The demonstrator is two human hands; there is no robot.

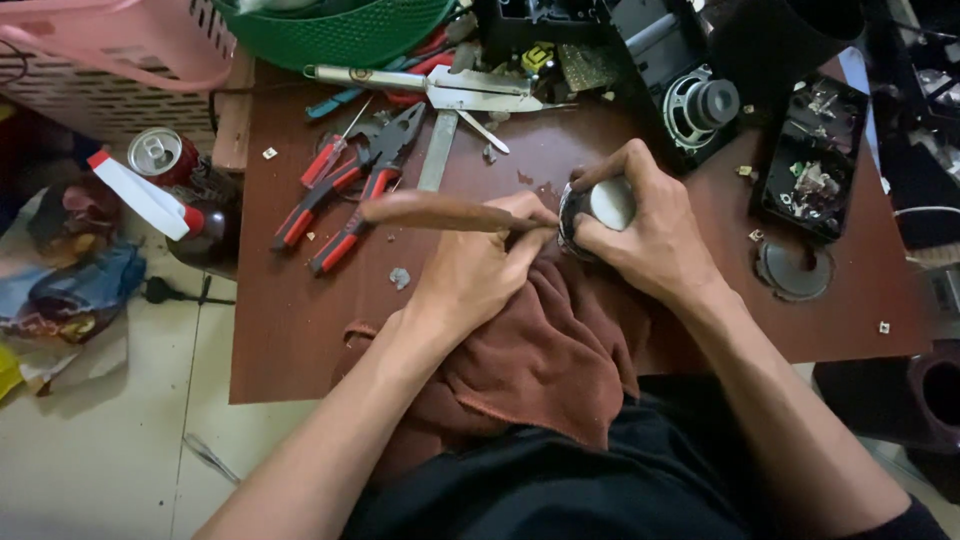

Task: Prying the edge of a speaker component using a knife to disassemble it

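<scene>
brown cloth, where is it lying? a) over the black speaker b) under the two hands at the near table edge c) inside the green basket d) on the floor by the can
b: the brown cloth is spread over the near edge of the table, beneath the left hand with its wooden-handled tool and the right hand gripping a round metal part.

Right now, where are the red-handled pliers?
In the head view the pliers lie on the left part of the brown table, left of the left hand, just below the metal shears.
</scene>
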